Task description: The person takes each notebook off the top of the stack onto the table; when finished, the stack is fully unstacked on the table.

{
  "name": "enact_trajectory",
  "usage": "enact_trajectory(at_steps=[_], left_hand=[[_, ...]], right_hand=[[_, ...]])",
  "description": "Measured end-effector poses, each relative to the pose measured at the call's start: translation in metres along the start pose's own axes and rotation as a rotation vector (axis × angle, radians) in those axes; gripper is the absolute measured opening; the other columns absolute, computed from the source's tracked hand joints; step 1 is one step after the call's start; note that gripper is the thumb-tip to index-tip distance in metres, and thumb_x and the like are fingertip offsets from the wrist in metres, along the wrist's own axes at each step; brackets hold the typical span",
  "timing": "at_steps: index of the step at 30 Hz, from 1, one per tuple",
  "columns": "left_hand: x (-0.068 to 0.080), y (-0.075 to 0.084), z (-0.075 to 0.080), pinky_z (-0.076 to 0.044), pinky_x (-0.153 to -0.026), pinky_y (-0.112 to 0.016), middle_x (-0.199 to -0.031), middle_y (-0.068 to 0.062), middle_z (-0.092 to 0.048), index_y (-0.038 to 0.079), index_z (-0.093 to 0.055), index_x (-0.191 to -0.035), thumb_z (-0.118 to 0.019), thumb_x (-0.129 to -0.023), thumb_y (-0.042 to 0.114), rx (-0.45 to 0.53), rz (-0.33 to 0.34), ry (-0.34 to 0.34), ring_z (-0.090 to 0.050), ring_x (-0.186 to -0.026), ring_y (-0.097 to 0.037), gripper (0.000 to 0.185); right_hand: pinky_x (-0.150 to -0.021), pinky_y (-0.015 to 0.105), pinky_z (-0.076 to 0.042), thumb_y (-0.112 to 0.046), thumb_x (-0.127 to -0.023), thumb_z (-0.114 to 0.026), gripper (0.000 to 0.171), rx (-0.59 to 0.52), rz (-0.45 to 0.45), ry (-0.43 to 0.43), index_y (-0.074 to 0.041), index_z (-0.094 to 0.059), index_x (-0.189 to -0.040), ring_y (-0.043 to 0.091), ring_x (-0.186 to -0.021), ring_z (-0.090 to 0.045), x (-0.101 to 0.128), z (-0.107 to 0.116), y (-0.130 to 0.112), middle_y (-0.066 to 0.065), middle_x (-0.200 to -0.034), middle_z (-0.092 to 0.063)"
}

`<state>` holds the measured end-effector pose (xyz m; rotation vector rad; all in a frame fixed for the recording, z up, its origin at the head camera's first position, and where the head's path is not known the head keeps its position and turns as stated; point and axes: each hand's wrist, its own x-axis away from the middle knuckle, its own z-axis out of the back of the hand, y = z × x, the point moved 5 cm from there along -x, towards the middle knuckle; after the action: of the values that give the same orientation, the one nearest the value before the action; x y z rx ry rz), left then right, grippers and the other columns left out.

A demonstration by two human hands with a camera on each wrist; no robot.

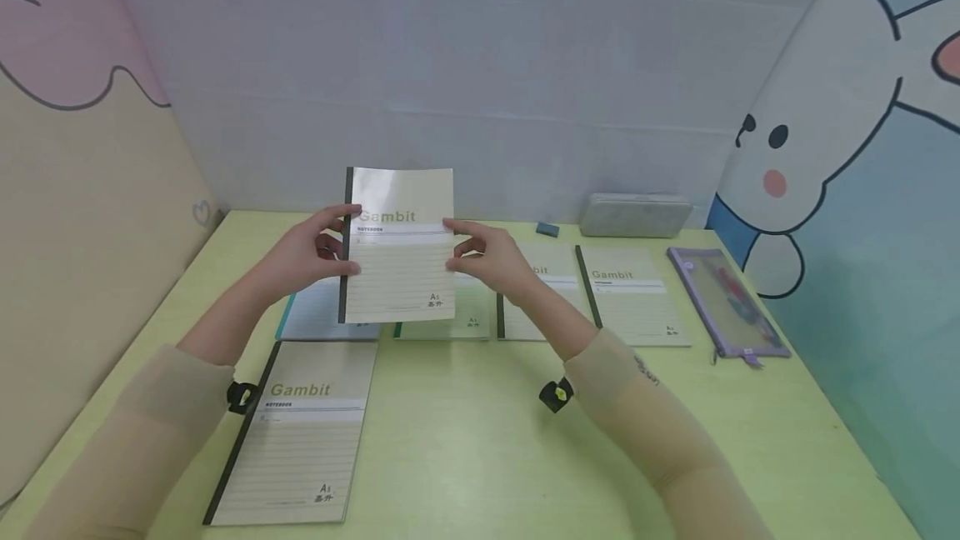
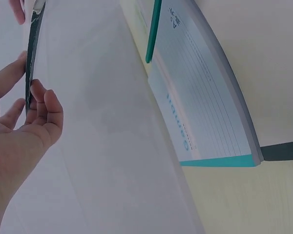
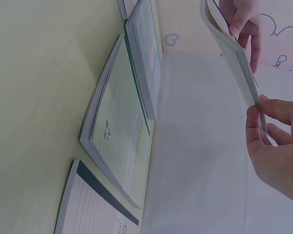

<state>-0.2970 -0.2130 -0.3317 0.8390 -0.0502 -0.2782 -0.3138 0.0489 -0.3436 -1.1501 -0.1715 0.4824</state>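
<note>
A pale green table [image 1: 465,440] is sitting inside cartoon-printed walls. Both hands are holding a grey notebook [image 1: 400,244] upright above it: the left hand [image 1: 311,255] is pinching its dark spine edge, the right hand [image 1: 491,261] its open edge. More notebooks [image 1: 633,294] are lying beneath the fingers, a purple pouch [image 1: 726,300] well right of them.

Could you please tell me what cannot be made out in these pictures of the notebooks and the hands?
- Head view: the held notebook hides most of the two notebooks lying behind it.
- Head view: the right hand covers part of another notebook.
- Head view: small print on the covers is too small to read.
- Left wrist view: the left hand is cut off by the edge.
</note>
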Motion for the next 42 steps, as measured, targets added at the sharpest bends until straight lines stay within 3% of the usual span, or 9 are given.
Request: enact_trajectory(at_steps=[7,14,20,22,27,29,33,42], left_hand=[[0.009,0.011,-0.008,-0.046,-0.074,-0.023,-0.103,-0.009,-0.055,0.020,-0.033,-0.147,-0.076,-0.080,0.021,-0.025,-0.068,-0.005,-0.051,-0.090,-0.022,0.080],[0.021,0.015,-0.026,-0.043,-0.070,-0.023,-0.096,-0.005,-0.058,0.017,-0.032,-0.147,-0.078,-0.078,0.020,-0.061,-0.123,-0.018,-0.049,-0.082,-0.021,0.083],[0.035,0.016,-0.041,-0.043,-0.069,-0.025,-0.095,-0.003,-0.058,0.018,-0.034,-0.146,-0.079,-0.077,0.023,-0.081,-0.110,-0.060,-0.049,-0.081,-0.021,0.082],[0.039,0.016,-0.047,-0.043,-0.068,-0.025,-0.094,-0.001,-0.058,0.018,-0.036,-0.145,-0.079,-0.077,0.024,-0.099,-0.111,-0.075,-0.049,-0.080,-0.019,0.081],[0.050,0.017,-0.061,-0.041,-0.065,-0.024,-0.091,0.005,-0.059,0.018,-0.038,-0.143,-0.079,-0.077,0.023,-0.131,-0.118,-0.101,-0.048,-0.078,-0.016,0.078],[0.054,0.017,-0.067,-0.041,-0.064,-0.024,-0.091,0.006,-0.058,0.017,-0.038,-0.143,-0.079,-0.077,0.023,-0.129,-0.114,-0.118,-0.047,-0.077,-0.015,0.078],[0.064,0.015,-0.080,-0.040,-0.063,-0.024,-0.089,0.007,-0.056,0.017,-0.038,-0.143,-0.079,-0.076,0.024,-0.127,-0.098,-0.164,-0.047,-0.076,-0.014,0.079],[0.082,0.009,-0.106,-0.039,-0.059,-0.023,-0.085,0.011,-0.053,0.018,-0.038,-0.143,-0.080,-0.074,0.025,-0.188,-0.037,-0.235,-0.046,-0.077,-0.012,0.082]], right_hand=[[-0.084,0.026,-0.051,-0.007,-0.082,-0.072,0.066,0.080,0.024,-0.041,-0.022,-0.046,-0.141,0.016,-0.095,-0.060,0.019,0.007,0.003,0.000,-0.132,-0.050],[-0.068,0.025,-0.049,-0.013,-0.083,-0.073,0.061,0.224,0.092,-0.047,-0.019,-0.049,-0.138,0.014,-0.084,-0.060,0.040,0.011,0.005,0.003,-0.118,-0.055],[-0.072,0.029,-0.051,-0.013,-0.082,-0.074,0.062,0.211,0.107,-0.062,-0.016,-0.049,-0.139,0.014,-0.080,-0.057,0.058,0.012,0.011,0.003,-0.106,-0.055],[-0.074,0.032,-0.052,-0.010,-0.081,-0.074,0.065,0.212,0.104,-0.070,-0.011,-0.046,-0.140,0.017,-0.079,-0.057,0.068,0.010,0.003,0.009,-0.103,-0.056],[-0.072,0.036,-0.052,-0.010,-0.078,-0.076,0.071,0.240,0.101,-0.088,-0.009,-0.043,-0.141,0.020,-0.077,-0.058,0.084,0.003,0.012,0.014,-0.097,-0.058],[-0.072,0.034,-0.053,-0.014,-0.078,-0.078,0.073,0.248,0.099,-0.095,-0.013,-0.043,-0.141,0.017,-0.077,-0.057,0.088,0.000,0.026,0.012,-0.094,-0.058],[-0.073,0.034,-0.051,-0.016,-0.077,-0.079,0.073,0.250,0.054,-0.122,-0.016,-0.043,-0.141,0.018,-0.078,-0.055,0.102,-0.007,0.036,0.009,-0.091,-0.057],[-0.064,0.021,-0.042,-0.018,-0.073,-0.082,0.074,0.329,-0.007,-0.206,-0.020,-0.047,-0.138,0.012,-0.076,-0.049,0.127,-0.025,0.051,-0.002,-0.091,-0.055]])
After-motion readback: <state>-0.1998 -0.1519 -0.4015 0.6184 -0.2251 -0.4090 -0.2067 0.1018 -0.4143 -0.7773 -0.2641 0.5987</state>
